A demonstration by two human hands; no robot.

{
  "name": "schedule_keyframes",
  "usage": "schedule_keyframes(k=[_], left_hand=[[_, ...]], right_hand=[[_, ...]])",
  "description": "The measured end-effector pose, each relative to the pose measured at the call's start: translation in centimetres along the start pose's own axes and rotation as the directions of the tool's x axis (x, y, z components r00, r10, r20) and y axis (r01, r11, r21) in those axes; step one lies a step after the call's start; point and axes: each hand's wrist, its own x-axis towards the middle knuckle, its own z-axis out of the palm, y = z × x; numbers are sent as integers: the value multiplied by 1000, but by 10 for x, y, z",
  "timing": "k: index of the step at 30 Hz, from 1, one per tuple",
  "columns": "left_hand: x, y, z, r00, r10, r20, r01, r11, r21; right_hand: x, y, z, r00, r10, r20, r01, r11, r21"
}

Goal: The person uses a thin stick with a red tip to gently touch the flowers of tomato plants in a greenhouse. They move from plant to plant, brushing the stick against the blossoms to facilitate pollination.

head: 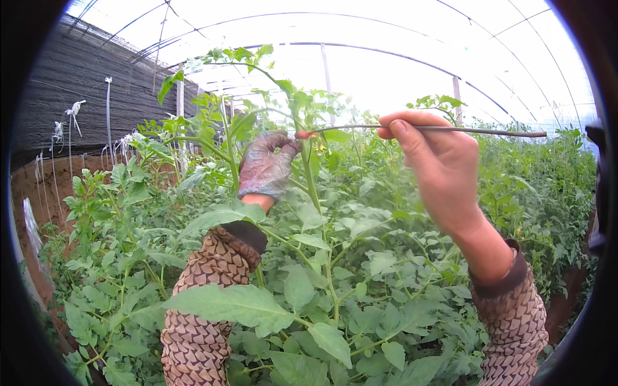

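My right hand [442, 164], bare, pinches a thin dark stick [487, 130] between thumb and fingers. The stick lies nearly level, and its red-coated tip [302, 135] points left. That tip is at the main stem of a tall tomato plant [311, 186], by small yellow flowers [319, 144]. My left hand [270, 161], in a thin, stained glove, is close beside the stem on its left, thumb and fingertips brought together near the red tip. Whether those fingertips hold a part of the plant cannot be told.
Dense tomato foliage [231, 304] surrounds both forearms, with large leaves over the left sleeve. White strings [109, 116] rise at the left before a dark wall covering [63, 96]. Greenhouse posts [180, 91] and curved overhead ribs stand behind the plants.
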Motion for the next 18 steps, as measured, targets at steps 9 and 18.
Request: schedule_keyframes(k=[9,18], left_hand=[[0,2,12,998,56,-13,-55,996,67],[-3,8,6,997,81,1,-81,995,60]], right_hand=[[-1,-6,-7,996,91,13,-91,996,-16],[1,-8,-8,999,42,8,-42,998,-37]])
